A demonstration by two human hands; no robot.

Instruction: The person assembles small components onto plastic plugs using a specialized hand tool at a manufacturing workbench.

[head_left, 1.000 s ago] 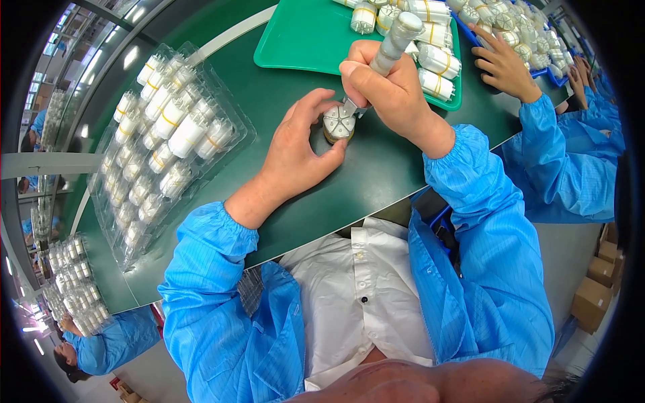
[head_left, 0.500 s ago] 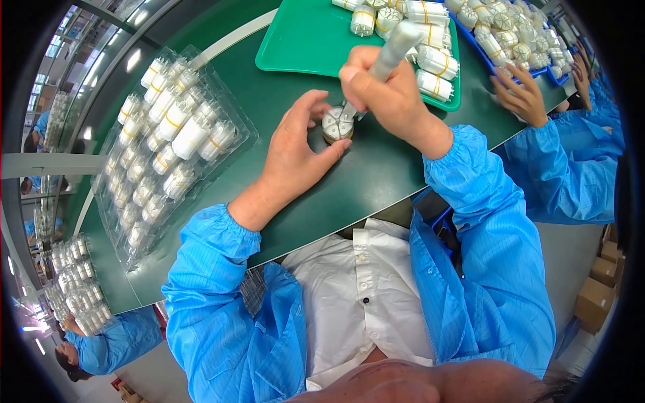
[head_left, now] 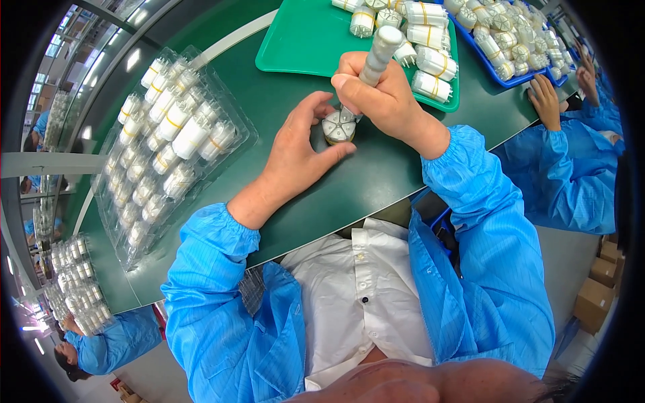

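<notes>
A white cylindrical part (head_left: pixel 338 126) stands on the green tabletop, its round top divided by spoke-like ribs. My left hand (head_left: pixel 295 151) curls round it from the left, with the thumb at its near side and the fingertips at its far side. My right hand (head_left: pixel 393 107) is closed in a fist round a hand tool with a thick, pale wrapped handle (head_left: pixel 381 50). The tool's lower end meets the top of the part at its far right edge. Its exact tip is partly hidden by my fingers, so I cannot tell its kind.
A green tray (head_left: pixel 295 40) with banded white cylinders lies beyond my hands. A blue bin (head_left: pixel 494 70) of similar cylinders stands to its right. Clear plastic trays (head_left: pixel 235 114) of cylinders lie left. A co-worker's hand (head_left: pixel 545 101) rests near the right table edge.
My right hand has shifted slightly left, and the tool handle has tipped a little left and nearer. My left hand barely moved. The co-worker's hand at right has moved farther right.
</notes>
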